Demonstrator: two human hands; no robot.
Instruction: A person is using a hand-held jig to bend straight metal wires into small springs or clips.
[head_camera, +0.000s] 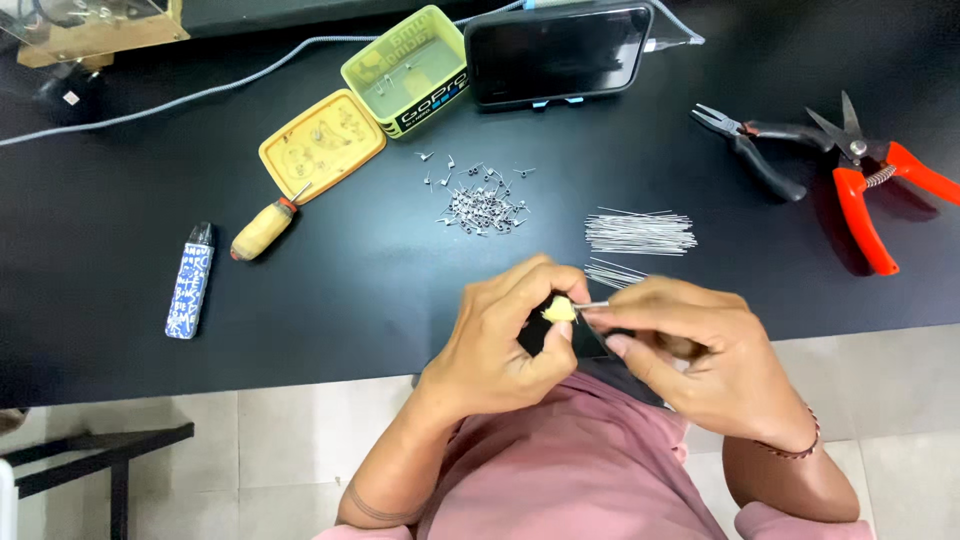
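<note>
My left hand (505, 335) is closed around a small pale yellow piece (560, 310) at the table's front edge. My right hand (690, 355) pinches a thin metal pin (590, 305) whose tip meets that piece. Just beyond my hands lies a bundle of straight wire pins (640, 232), with a few loose ones (615, 270) closer to me. A heap of small bent wire bits (482, 205) sits in the middle of the black table (350, 290).
A yellow box (408, 68) and its lid (322, 143) lie at the back, with a dark phone (558, 52) on a stand beside them. A wooden-handled awl (262, 228) and a blue patterned stick (190, 280) are left. Black pliers (755, 150) and red cutters (870, 180) are right.
</note>
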